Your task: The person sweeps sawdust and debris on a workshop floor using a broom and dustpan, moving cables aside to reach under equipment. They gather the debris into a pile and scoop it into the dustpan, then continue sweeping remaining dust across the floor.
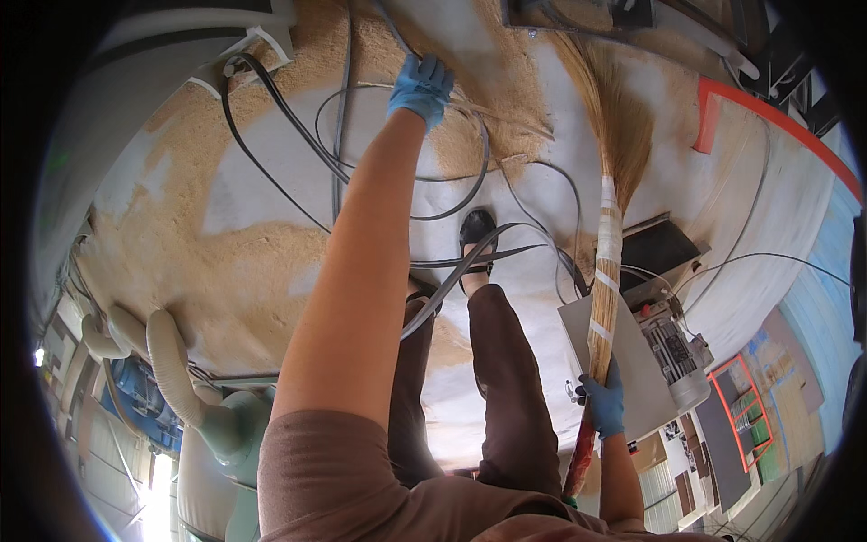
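My left hand [422, 90], in a blue glove, reaches far forward over the floor. Its fingers are curled round a dark cable [390, 25] that comes down from the top edge. A loop of cable [486, 163] hangs below this hand. At my right side, my right hand [603, 399], also gloved in blue, grips a long straw broom [607, 271]. White bands wrap the broom's shaft, and its lower end is red. The bristles [610, 99] point away from me and fan out near the sawdust.
Sawdust [262, 253] lies in patches over the pale floor [271, 181]. Several cables [271, 90] cross it, some round my feet. A grey box with a motor [673, 352] stands at the right. A ribbed hose [172, 361] and green machine [230, 429] are at the left. A red-orange frame [777, 108] curves at the far right.
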